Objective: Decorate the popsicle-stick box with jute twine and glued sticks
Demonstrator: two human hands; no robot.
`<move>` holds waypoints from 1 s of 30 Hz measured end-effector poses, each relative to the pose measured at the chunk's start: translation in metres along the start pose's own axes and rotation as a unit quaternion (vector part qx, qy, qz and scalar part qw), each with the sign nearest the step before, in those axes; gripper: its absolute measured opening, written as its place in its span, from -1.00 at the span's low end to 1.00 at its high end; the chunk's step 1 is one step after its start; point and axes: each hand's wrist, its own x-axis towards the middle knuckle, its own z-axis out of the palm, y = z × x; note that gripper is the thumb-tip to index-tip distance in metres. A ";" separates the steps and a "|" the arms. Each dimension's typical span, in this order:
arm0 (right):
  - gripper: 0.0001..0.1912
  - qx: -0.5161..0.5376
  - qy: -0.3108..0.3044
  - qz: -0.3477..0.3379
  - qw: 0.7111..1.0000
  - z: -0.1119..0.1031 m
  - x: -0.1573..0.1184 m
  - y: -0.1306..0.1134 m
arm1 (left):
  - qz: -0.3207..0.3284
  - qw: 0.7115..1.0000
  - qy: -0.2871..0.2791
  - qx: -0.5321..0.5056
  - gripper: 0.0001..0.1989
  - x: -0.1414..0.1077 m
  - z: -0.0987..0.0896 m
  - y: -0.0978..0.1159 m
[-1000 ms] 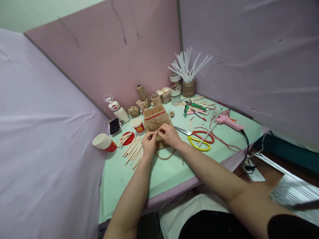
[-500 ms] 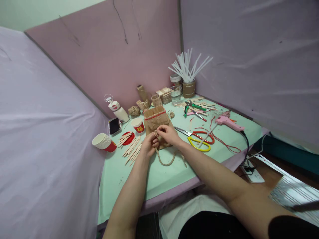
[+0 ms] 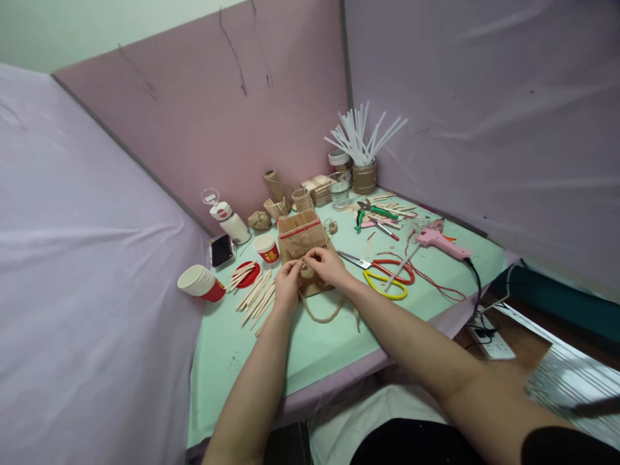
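My left hand (image 3: 288, 283) pinches one end of a braided twine cord (image 3: 321, 320), and the fingertips of my right hand (image 3: 326, 265) close on the same end. The two hands meet fingertip to fingertip. From there the cord sags in a curve over the table toward a frayed tail under my right wrist. Right behind the hands stands a brown burlap-like bag (image 3: 301, 243) with an open top and a red-trimmed rim. My hands cover part of its lower front. What the fingertips do with the cord end is too small to make out.
Scissors (image 3: 382, 268), a pink glue gun (image 3: 443, 241) and green-handled pliers (image 3: 371, 212) lie right. On the left are wooden sticks (image 3: 256, 298), a red lid (image 3: 246, 275) and stacked paper cups (image 3: 201, 283). Glue sticks (image 3: 361, 139), a twine ball (image 3: 260, 221) and a bottle (image 3: 231, 223) stand behind.
My left hand has turned and straightened, its curled fingers now less visible, and both hands stay together at the cord end. The view has tilted slightly.
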 end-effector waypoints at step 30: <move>-0.82 -0.073 0.077 -0.010 0.994 0.001 0.008 0.027 | 0.102 0.969 -0.076 0.211 -0.74 -0.005 0.000 0.000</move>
